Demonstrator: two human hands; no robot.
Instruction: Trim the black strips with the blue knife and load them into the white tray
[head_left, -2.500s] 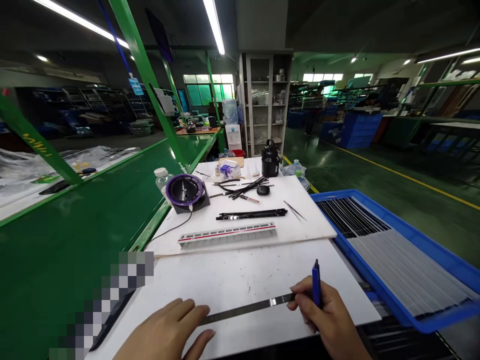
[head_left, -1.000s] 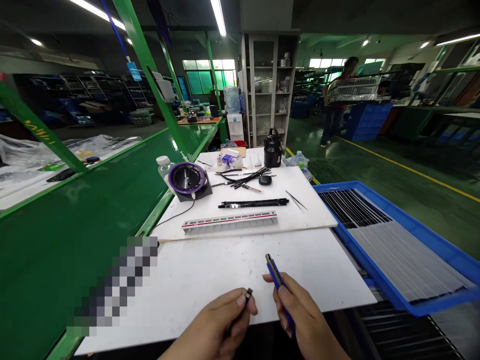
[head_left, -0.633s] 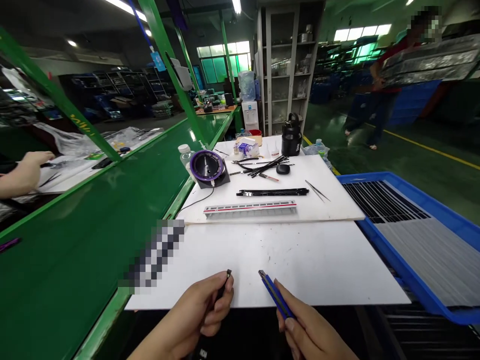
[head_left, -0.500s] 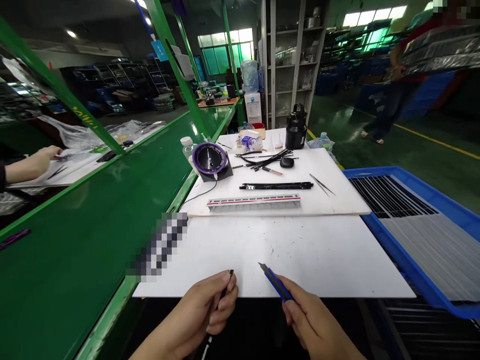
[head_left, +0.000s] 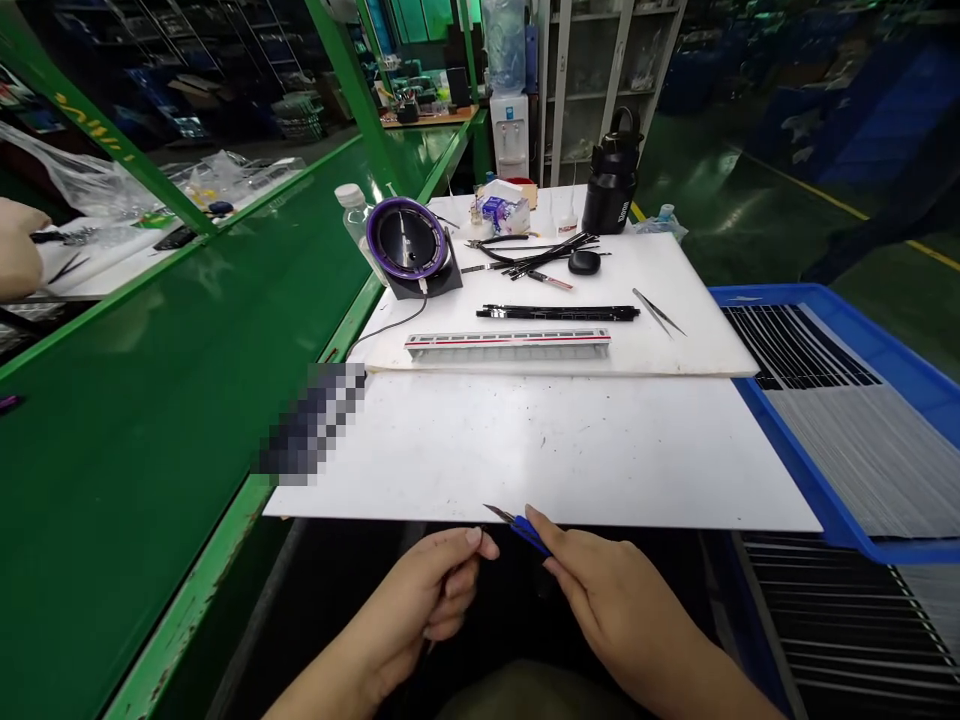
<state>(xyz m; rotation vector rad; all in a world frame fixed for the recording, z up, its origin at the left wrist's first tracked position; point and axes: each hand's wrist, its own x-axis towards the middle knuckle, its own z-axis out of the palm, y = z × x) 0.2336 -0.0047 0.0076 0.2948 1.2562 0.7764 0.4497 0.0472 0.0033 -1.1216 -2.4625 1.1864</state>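
Head view: two bare hands meet just beyond the near edge of a white tabletop (head_left: 600,450), on the wearer's side.
Left hand (head_left: 442,590): closed, with thumb and forefinger pinched together on a dark strip (head_left: 482,530), the other fingers curled in.
Dark strip: mostly hidden by the left hand; only a small dark end shows at the fingertips, so its full length cannot be told.
Right hand (head_left: 611,585): partly closed around a blue knife (head_left: 531,534), forefinger extended along it.
Blue knife: blade bare, pointing up and leftward, its tip near the left fingertips; whether it touches the dark strip cannot be told.
Foam board (head_left: 675,350): lies on the tabletop's far part, carrying a silver train-car shell (head_left: 510,342) with a red stripe nearest the hands.
Behind the shell: a bundle of black strips (head_left: 559,313), with tweezers (head_left: 658,312) to its right.
Farther back: crossed black strips (head_left: 551,256), a rounded black case (head_left: 584,262) and a black flask (head_left: 611,185).
Left side of board: a purple-rimmed fan (head_left: 406,238) beside a clear bottle (head_left: 355,225).
Right of tabletop: a blue tray (head_left: 817,510) holding rows of black and pale strips.
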